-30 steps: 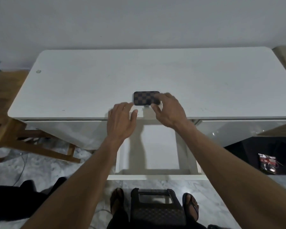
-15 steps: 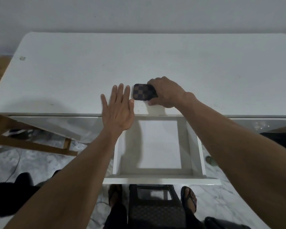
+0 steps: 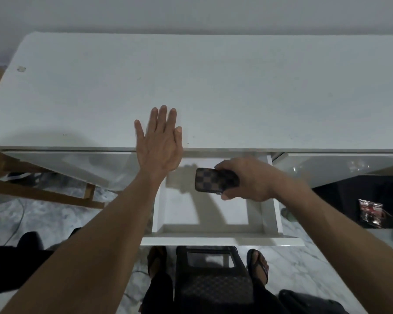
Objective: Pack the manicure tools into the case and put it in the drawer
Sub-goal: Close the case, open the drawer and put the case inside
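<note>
The closed manicure case [image 3: 210, 179], brown with a dark checker pattern, hangs over the open white drawer [image 3: 271, 214], near its back. My right hand [image 3: 247, 180] is shut on the case's right end. The drawer is pulled out below the white desk's [image 3: 236, 91] front edge, and its inside looks bare. My left hand [image 3: 160, 141] lies flat and open on the desk's front edge, just left of the drawer, fingers spread. No loose manicure tools are in sight.
A black stool [image 3: 210, 277] stands under the drawer front between my sandalled feet. A wooden chair frame [image 3: 39, 189] sits at the left. A dark shelf at the right holds a red-and-black packet [image 3: 371, 213]. The floor is marbled tile.
My right hand has lifted the case off the desk top and brought it toward me, over the open drawer. My left hand stays flat at the desk edge.
</note>
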